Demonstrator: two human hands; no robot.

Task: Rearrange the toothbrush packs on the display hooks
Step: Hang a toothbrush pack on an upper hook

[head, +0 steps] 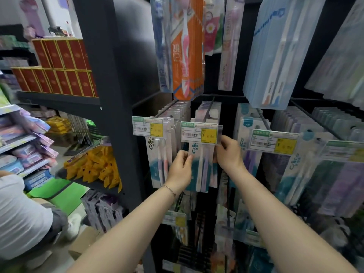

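Several white-and-teal toothbrush packs [201,166] hang on a black display hook [209,108] behind a price tag [199,133]. My left hand [180,170] pinches the left edge of the front pack. Fingers of my right hand [229,151] hold the right side of the same stack, just under the tag's corner. A second stack of like packs [159,160] hangs on the hook to the left, behind its own tag [148,127]. More packs [295,168] hang on the hooks to the right.
Larger toothbrush packs, orange [186,48] and pale blue [275,54], hang in the row above. A dark shelf post [116,95] stands at left, with red boxes [59,67] beyond. A person in a white top [21,213] crouches at lower left. Lower hooks carry more packs [222,223].
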